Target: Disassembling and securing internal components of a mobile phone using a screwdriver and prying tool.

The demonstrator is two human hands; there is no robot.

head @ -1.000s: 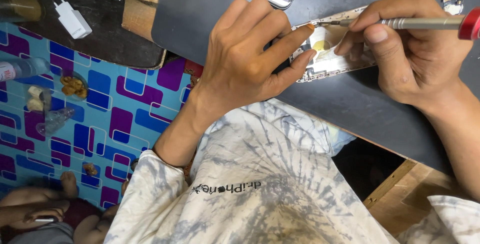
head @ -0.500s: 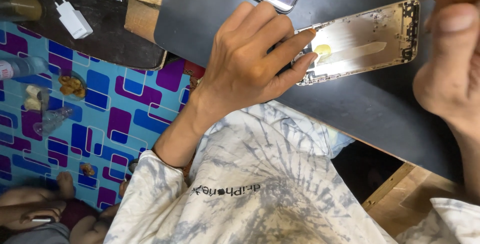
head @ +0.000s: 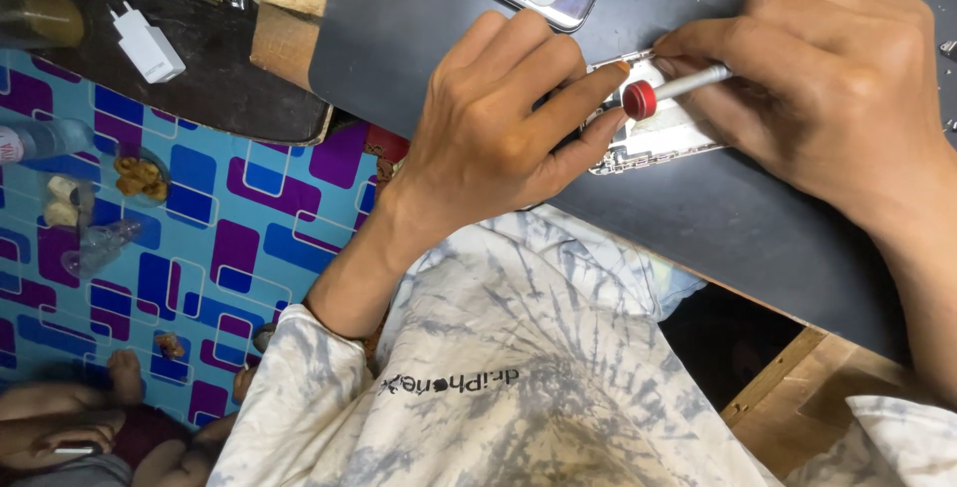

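The left hand pins the opened silver phone housing steady on the dark grey mat; the right hand grips a red-capped metal screwdriver. Its tip is probably at the housing, though fingers hide it.

Bright, even light from above; soft shadows under the hands; sharp focus, no glare

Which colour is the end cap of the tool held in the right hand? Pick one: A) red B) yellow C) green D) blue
A: the right hand holds a slim metal screwdriver whose round cap is red, over the opened phone shell that the left hand steadies.
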